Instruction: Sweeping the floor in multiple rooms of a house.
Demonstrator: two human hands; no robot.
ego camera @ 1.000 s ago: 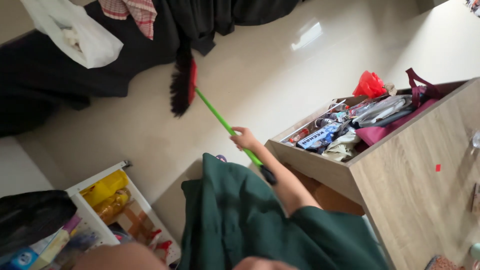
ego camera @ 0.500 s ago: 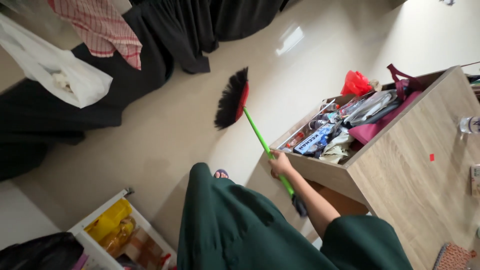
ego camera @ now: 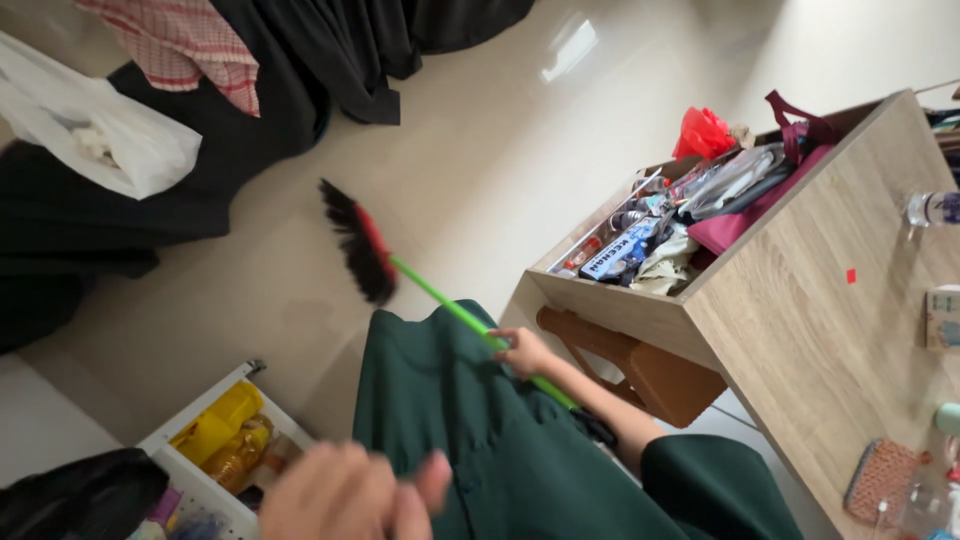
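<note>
A broom (ego camera: 400, 268) with a green handle and a red and black brush head is held low over the pale floor (ego camera: 480, 160), the brush end up and to the left and the handle slanting down to the right across a dark green garment (ego camera: 480, 440). The handle is gripped partway along by the right hand (ego camera: 522, 352), whose fingers (ego camera: 510, 345) are wrapped closed around it, so that the brush head lies well away from them and the black end of the handle passes below the forearm.

The left hand (ego camera: 350, 495) is seen blurred at the lower edge, near the camera and well apart from the broom; whether its fingers are spread or curled cannot be told.

To the right of the broom a wooden worktop (ego camera: 830, 340) is seen, with an open compartment crowded with packets, a red bag (ego camera: 703, 132) and a maroon pouch. A wooden stool (ego camera: 640, 370) is tucked under it. At lower left a white crate (ego camera: 215, 440) with yellow bottles is set; dark clothes, a checked cloth (ego camera: 180, 40) and a white plastic bag (ego camera: 100, 130) lie at upper left.
</note>
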